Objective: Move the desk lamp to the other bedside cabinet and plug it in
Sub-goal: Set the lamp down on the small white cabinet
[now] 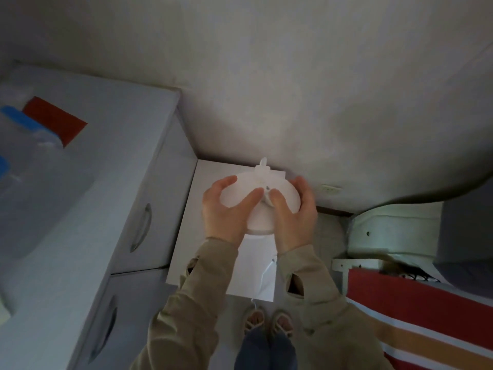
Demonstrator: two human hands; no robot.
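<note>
A white desk lamp (284,194) with a round head stands on a low white bedside cabinet (210,172) against the wall. My left hand (225,209) grips the left side of the lamp head. My right hand (292,213) grips its right side, thumb near the centre joint. The round base (260,231) shows just below my hands. A thin white cord (262,279) runs from under the lamp down the cabinet top and over its front edge. A wall socket (330,188) sits low on the wall, just right of the cabinet.
A tall white chest of drawers (128,182) stands to the left, with a red card (54,120) and clear plastic bottles (32,161) on top. A bed with a red, orange and white striped cover (416,316) lies to the right. My feet (269,323) stand before the cabinet.
</note>
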